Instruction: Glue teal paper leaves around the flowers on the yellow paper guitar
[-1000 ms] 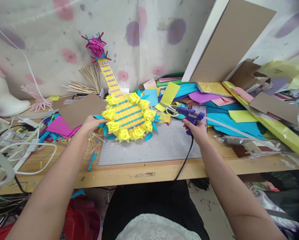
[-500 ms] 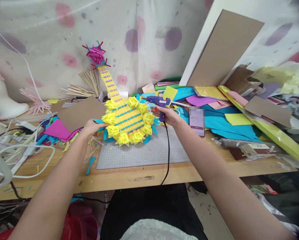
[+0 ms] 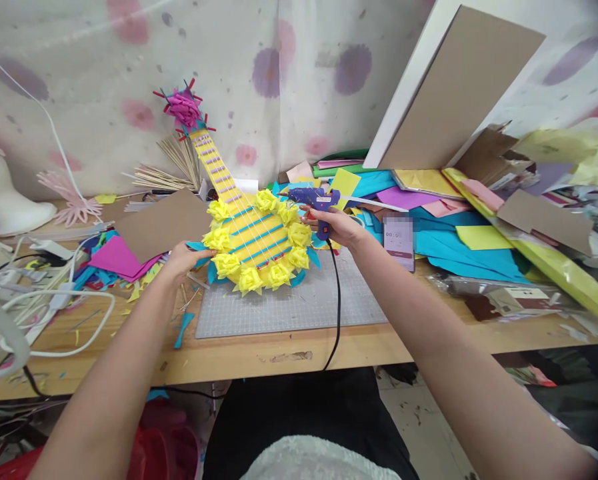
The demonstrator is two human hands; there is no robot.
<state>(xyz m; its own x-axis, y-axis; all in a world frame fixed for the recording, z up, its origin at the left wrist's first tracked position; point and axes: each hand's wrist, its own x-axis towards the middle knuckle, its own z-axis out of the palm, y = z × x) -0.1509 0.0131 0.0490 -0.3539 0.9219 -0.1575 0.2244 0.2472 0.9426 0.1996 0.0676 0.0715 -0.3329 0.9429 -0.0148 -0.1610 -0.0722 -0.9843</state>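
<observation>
A yellow paper guitar [image 3: 257, 240] leans back above the grey cutting mat [image 3: 289, 316]. Yellow paper roses [image 3: 250, 281] ring its body, blue leaves stick out at the rim, and a magenta flower [image 3: 184, 109] tops the neck. My left hand [image 3: 185, 259] grips the guitar's left edge, its fingers partly hidden behind a blue leaf. In my right hand [image 3: 343, 225] is a blue hot glue gun [image 3: 315, 197], nozzle pointing left over the upper right roses. A white glue stick [image 3: 373, 203] sticks out of its back, and a black cord [image 3: 337, 307] hangs from its handle.
Coloured paper [image 3: 459, 240] and a phone [image 3: 399, 241] lie to the right. At the left are paper scraps [image 3: 121, 257], white cables [image 3: 86, 293] and a white mannequin head [image 3: 13, 193]. Wooden sticks [image 3: 171, 170] stand behind the guitar; a large board [image 3: 471, 87] leans at the back right.
The guitar's neck has tipped slightly further left, while my left hand stays on its edge. The glue gun remains in my right hand beside the roses. The view has shifted a little.
</observation>
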